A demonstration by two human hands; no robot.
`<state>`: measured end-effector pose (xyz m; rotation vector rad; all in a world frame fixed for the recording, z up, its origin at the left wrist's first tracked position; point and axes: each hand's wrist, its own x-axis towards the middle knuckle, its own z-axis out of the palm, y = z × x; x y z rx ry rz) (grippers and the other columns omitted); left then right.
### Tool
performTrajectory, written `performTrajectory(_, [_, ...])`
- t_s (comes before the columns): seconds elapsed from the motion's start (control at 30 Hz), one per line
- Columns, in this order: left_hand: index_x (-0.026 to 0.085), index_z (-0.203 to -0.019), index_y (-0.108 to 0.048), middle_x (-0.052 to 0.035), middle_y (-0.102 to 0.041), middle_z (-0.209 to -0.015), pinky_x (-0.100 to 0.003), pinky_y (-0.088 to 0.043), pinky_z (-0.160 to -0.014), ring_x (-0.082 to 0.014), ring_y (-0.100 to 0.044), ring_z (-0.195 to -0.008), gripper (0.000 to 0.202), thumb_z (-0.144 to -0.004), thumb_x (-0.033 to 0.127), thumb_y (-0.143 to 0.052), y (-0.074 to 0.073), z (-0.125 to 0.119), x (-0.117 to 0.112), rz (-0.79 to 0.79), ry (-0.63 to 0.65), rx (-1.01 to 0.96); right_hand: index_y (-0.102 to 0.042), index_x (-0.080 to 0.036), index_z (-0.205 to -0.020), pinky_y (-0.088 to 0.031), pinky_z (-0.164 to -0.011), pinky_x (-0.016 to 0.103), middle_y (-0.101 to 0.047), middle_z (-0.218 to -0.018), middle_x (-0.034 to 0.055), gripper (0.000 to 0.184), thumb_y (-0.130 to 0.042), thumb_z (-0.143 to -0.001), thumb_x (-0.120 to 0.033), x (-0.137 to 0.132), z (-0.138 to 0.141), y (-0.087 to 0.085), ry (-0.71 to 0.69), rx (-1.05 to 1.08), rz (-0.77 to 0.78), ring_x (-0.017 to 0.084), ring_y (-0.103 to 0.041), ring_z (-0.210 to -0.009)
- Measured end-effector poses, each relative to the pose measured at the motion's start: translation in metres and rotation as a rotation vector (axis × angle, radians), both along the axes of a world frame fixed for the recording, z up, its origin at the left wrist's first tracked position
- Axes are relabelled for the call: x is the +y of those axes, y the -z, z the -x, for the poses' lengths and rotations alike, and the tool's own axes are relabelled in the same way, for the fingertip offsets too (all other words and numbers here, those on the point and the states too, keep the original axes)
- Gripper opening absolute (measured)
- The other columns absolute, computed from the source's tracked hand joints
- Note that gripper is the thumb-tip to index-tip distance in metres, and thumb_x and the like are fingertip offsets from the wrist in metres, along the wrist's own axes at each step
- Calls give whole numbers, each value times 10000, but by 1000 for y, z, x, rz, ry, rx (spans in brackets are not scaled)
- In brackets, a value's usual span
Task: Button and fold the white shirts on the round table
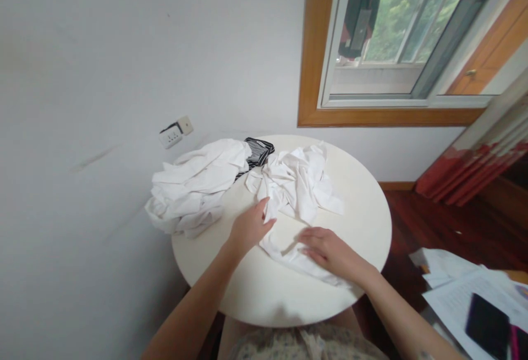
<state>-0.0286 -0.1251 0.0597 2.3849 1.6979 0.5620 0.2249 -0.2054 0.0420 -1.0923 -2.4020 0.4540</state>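
Observation:
A crumpled white garment (295, 184) lies on the round white table (371, 206), and one long narrow part of it, like a sleeve, runs toward me. My left hand (252, 227) rests at the garment's left edge, thumb and forefinger spread apart against the fabric. On the sleeve-like part lies my right hand (325, 247), palm down, its fingers stretched out and pointing left. The undersides of both hands are hidden. A pile of white cloth (198, 178) sits at the table's left edge by the wall. Beside it lies a black-and-white striped cloth (259, 152), partly covered.
The wall with a power socket (171, 136) borders the table on the left and back. A wood-framed window (311, 46) and a red-and-white curtain (470, 167) are to the right. At lower right lie papers (457, 294) and a dark phone-like object (489, 324).

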Motion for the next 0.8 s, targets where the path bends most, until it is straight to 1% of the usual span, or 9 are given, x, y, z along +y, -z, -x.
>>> performTrajectory(0.1, [210, -1337, -505, -91, -667, -1181, -328, -500, -867, -205, -659, -913, 493, -844, 203, -510, 3, 12, 8, 1, 36, -50, -629, -221, -1228, -442, -1014, 333, -662, -1212, 74, 325, -441, -970, -279, 11, 9, -6, -155, 69, 12, 182, -577, -1156])
performTrajectory(0.17, [189, -1313, -527, -99, -629, -1262, -331, -484, -928, -207, -638, -1001, 455, -864, 217, -458, -4, 27, 19, -75, 38, -129, -655, -225, -1175, -465, -969, 331, -684, -1162, 66, 317, -414, -969, -244, 28, 6, -12, -129, 109, -22, 178, -608, -1090])
performTrajectory(0.3, [172, -1289, -558, -84, -679, -1119, -302, -503, -873, -199, -636, -949, 451, -873, 288, -431, -38, 56, 39, -152, 4, -230, -688, -202, -1064, -481, -868, 354, -709, -974, 74, 293, -423, -941, -226, 81, -10, -19, 179, 117, -155, 206, -627, -932])
performTrajectory(0.37, [194, -1268, -582, -61, -689, -1067, -284, -505, -837, -188, -634, -908, 447, -850, 270, -442, -56, 66, 49, -181, -15, -255, -674, -195, -1092, -481, -817, 343, -683, -902, 75, 294, -431, -935, -248, 109, -12, -21, 372, 122, -199, 205, -616, -858])
performTrajectory(0.5, [217, -1147, -664, -31, -703, -989, -276, -490, -829, -175, -617, -823, 387, -802, 253, -491, -86, 76, 73, -297, -55, -250, -525, -173, -1313, -474, -764, 329, -624, -1068, 117, 499, -537, -890, -437, 156, 0, -23, 665, 122, -177, 226, -608, -901])
performTrajectory(0.57, [205, -1103, -682, -32, -702, -958, -289, -482, -830, -172, -602, -787, 358, -797, 267, -506, -99, 80, 87, -343, -68, -207, -544, -177, -1273, -461, -744, 326, -611, -1087, 124, 503, -565, -864, -470, 172, 5, -24, 739, 86, -141, 242, -601, -927])
performTrajectory(0.67, [158, -1093, -680, -61, -692, -964, -340, -463, -872, -194, -598, -827, 358, -815, 287, -494, -118, 90, 107, -400, -98, -119, -633, -197, -1028, -432, -716, 302, -628, -989, 86, 257, -524, -877, -374, 190, 1, -24, 775, 110, -83, 210, -591, -861])
performTrajectory(0.73, [161, -1065, -689, -96, -682, -994, -389, -448, -901, -237, -601, -897, 349, -829, 314, -484, -125, 99, 119, -450, -153, -90, -619, -197, -898, -421, -712, 293, -625, -907, 59, 192, -499, -868, -345, 198, -10, -24, 762, 227, -94, 184, -569, -793])
performTrajectory(0.8, [200, -998, -708, -127, -672, -1014, -436, -432, -918, -284, -597, -957, 327, -835, 373, -484, -126, 109, 130, -489, -215, -114, -577, -200, -845, -419, -696, 289, -605, -842, 34, 206, -491, -854, -387, 203, -25, -22, 726, 418, -126, 165, -538, -722])
